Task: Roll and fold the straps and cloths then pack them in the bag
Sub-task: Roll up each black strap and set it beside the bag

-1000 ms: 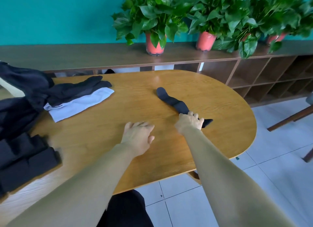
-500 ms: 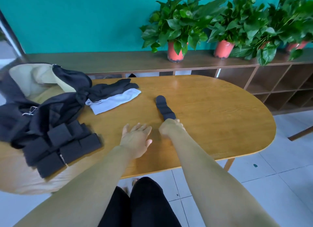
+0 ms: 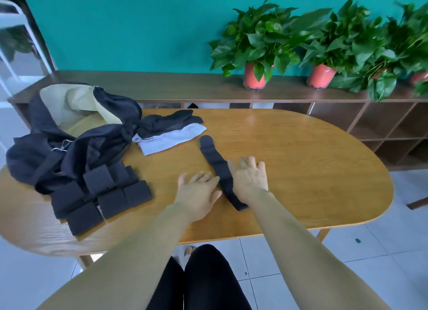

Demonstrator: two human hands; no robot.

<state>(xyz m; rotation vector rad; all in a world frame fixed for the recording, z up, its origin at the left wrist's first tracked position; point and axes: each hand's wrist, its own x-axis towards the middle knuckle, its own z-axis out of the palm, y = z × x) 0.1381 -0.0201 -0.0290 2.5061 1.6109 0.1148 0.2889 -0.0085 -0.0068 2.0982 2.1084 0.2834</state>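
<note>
A long black strap [image 3: 217,166] lies stretched out on the wooden table [image 3: 312,171], running from the middle toward the near edge. My left hand [image 3: 199,191] hovers flat just left of the strap with its fingers spread. My right hand [image 3: 250,177] is just right of the strap, fingers straight, holding nothing. Several rolled black straps [image 3: 102,198] sit bunched at the left. A black cloth [image 3: 169,122] lies on a folded white cloth [image 3: 171,138] farther back. The black bag [image 3: 69,133] with a beige lining stands open at the far left.
A low wooden shelf unit [image 3: 231,87] runs behind the table, carrying potted plants [image 3: 257,43] in red pots. The teal wall is behind it. The table's near edge is close to my legs [image 3: 203,282], with white floor tiles below and to the right.
My right hand has let go of the strap's near end and opened beside it. The strap now lies flat between both hands. The view has swung left, showing the bag and rolled straps.
</note>
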